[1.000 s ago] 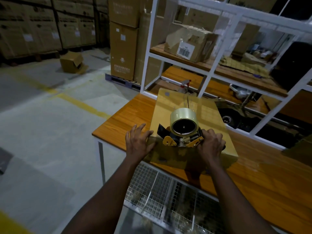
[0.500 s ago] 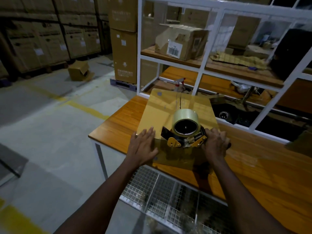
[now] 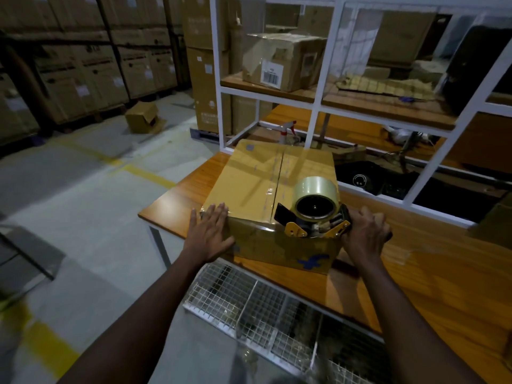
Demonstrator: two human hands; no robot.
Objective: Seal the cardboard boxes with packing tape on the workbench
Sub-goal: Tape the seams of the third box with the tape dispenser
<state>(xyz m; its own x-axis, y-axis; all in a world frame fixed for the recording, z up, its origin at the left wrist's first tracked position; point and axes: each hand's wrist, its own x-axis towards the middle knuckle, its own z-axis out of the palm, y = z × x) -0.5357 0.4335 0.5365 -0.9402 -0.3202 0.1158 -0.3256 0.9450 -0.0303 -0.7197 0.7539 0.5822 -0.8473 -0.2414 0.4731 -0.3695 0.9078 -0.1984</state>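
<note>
A closed cardboard box [image 3: 255,181] lies on the wooden workbench [image 3: 432,267], with a strip of clear tape along its centre seam. A tape dispenser [image 3: 314,214] with a roll of clear tape sits at the box's near top edge, right of the seam. My right hand [image 3: 365,234] is closed around the dispenser's handle. My left hand [image 3: 209,234] lies flat with spread fingers on the box's near left corner, over the top edge and the front face.
A white metal shelf frame [image 3: 318,106] stands just behind the box, holding a taped carton [image 3: 279,62], a spray bottle [image 3: 286,131] and clutter. A wire-mesh tray [image 3: 249,306] hangs under the bench's near edge. Stacked cartons line the far wall; one box [image 3: 144,117] lies on the floor.
The view has shifted and the box now shows its front face. The dispenser and my right hand sit at the near top edge; my left hand slid to the near left corner.
</note>
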